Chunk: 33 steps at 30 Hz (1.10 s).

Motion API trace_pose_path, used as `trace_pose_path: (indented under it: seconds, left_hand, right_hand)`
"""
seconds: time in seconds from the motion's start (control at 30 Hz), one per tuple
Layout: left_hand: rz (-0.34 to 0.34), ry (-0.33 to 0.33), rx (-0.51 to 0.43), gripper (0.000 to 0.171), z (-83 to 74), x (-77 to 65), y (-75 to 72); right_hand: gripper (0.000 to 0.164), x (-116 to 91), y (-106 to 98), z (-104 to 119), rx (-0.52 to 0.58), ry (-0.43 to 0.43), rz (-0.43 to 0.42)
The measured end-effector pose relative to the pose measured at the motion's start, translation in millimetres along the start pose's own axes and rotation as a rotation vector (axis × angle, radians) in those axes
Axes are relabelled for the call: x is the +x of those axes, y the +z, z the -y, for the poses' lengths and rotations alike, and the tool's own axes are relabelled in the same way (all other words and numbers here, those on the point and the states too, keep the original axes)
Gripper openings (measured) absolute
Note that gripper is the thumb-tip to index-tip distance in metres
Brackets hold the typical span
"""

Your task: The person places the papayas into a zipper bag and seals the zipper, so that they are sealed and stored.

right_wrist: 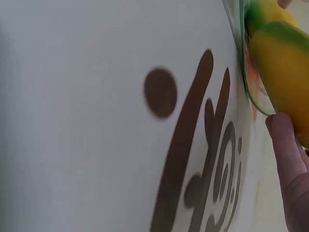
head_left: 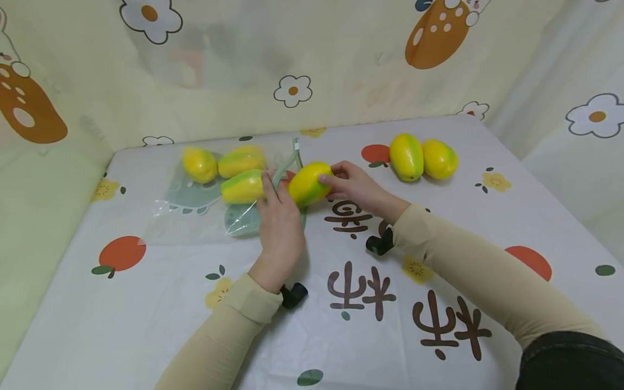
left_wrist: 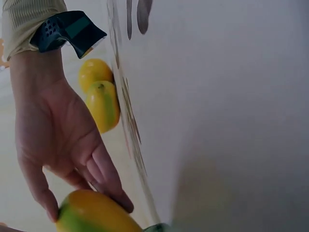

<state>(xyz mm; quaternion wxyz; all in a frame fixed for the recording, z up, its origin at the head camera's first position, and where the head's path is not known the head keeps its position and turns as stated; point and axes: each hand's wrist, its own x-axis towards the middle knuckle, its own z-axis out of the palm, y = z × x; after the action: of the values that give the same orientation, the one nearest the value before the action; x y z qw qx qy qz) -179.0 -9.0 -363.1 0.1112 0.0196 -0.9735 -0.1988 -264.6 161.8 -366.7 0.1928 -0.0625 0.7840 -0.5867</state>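
Note:
My right hand point(head_left: 358, 187) grips a yellow mango point(head_left: 309, 184) with a green streak, thumb on its near side and fingers at its right end. The fruit is at the mouth of a clear zip bag point(head_left: 170, 230) with a pale green print. My left hand point(head_left: 283, 227) pinches the bag's green-edged opening, just left of that mango; its thumb is hidden. Inside the bag lie three more mangoes point(head_left: 242, 187), one close to the left fingertips. In the right wrist view, the gripped mango point(right_wrist: 285, 72) overlaps the bag's green edge.
Two mangoes point(head_left: 407, 157) lie side by side at the back right of the table. A white cloth point(head_left: 365, 346) printed with fruit, flowers and brown characters covers the table. A patterned curtain point(head_left: 234, 70) hangs behind and along both sides.

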Motion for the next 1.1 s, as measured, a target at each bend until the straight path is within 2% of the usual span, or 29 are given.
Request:
trace_pose_path:
  seconds: [0.23, 0.33, 0.43, 0.6, 0.73, 0.9, 1.1]
  left_hand:
    - [-0.021, 0.014, 0.025, 0.061, -2.5, -1.4, -2.2]
    - [0.011, 0.014, 0.058, 0.066, -3.9, -1.7, -4.8]
    - [0.009, 0.021, 0.073, 0.068, -4.5, -2.2, -6.2]
    - [-0.046, 0.029, 0.075, 0.063, -3.3, -3.0, -5.0]
    - [-0.084, 0.046, 0.116, 0.056, -4.6, -4.0, -3.3]
    - [-0.131, 0.056, 0.157, 0.046, -6.0, -5.6, -1.9]
    - [-0.184, 0.053, 0.152, 0.041, -8.0, -8.2, 0.3]
  right_hand:
    - [0.059, 4, 9, 3, 0.002, -0.04, 0.102]
    - [0.057, 7, 10, 5, -0.073, -0.053, 0.113]
    - [0.056, 10, 9, 6, -0.173, -0.056, 0.118]
    - [0.05, 17, 10, 7, -0.207, -0.084, 0.198]
    - [0.042, 21, 14, 8, -0.232, -0.12, 0.247]
    - [0.037, 26, 22, 12, -0.292, -0.181, 0.239]
    - [0.034, 33, 37, 13, -0.356, -0.229, 0.236]
